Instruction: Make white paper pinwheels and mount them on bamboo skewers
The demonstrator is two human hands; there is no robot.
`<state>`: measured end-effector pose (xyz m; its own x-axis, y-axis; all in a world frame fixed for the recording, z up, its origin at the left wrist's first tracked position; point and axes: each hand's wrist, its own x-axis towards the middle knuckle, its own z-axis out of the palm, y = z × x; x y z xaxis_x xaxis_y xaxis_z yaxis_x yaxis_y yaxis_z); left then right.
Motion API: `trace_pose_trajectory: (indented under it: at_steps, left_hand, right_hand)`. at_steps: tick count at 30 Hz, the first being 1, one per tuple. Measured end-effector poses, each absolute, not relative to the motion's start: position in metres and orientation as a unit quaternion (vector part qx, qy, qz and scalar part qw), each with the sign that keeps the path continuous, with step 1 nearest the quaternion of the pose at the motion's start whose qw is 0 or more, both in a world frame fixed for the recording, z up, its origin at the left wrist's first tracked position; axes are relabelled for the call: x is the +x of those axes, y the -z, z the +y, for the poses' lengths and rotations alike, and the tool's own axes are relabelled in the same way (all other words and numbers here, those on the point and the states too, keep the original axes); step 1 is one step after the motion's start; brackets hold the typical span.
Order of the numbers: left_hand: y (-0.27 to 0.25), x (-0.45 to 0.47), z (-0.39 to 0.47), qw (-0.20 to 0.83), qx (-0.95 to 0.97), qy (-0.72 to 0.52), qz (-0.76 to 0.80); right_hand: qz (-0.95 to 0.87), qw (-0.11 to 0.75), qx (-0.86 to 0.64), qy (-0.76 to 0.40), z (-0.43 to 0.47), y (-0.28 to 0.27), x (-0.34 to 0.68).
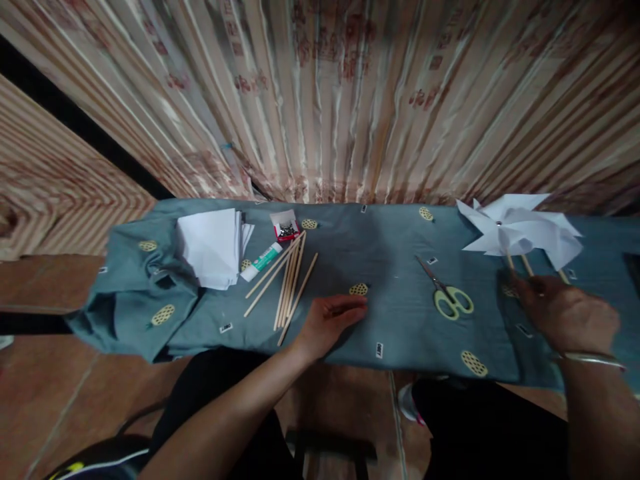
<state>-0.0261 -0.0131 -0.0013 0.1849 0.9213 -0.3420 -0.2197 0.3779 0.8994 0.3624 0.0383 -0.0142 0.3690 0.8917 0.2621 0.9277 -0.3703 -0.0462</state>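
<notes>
At the right end of the cloth, my right hand (570, 310) is closed around the wooden stick of a white paper pinwheel (493, 230). More white folded paper blades (563, 243) overlap beside it, with further sticks below them. My left hand (335, 320) rests low over the middle of the cloth, fingers loosely extended and holding nothing. To its left lie several thin wooden sticks (287, 287), fanned out. Between my hands are scissors with pale green handles (453, 302), blades pointing away from me.
A blue-grey cloth (390, 253) with pineapple prints covers the narrow table. On its left are a stack of white paper (210, 247), a glue stick (263, 261) and an open small red-and-white box (285, 227) of metal pins. A pleated curtain (340, 100) hangs behind.
</notes>
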Motion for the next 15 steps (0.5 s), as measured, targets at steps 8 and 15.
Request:
trace_pose_trajectory:
  at_steps: [8, 15]
  left_hand:
    - [0.002, -0.055, -0.011, 0.559, 0.482, -0.451, 0.501]
    - [0.007, -0.073, -0.02, 0.566, 0.476, -0.456, 0.495]
  right_hand:
    - [-0.673, 0.138, -0.724, 0.064, 0.031, -0.002, 0.268]
    - [-0.748, 0.314, -0.53, -0.246, -0.014, -0.049, 0.123]
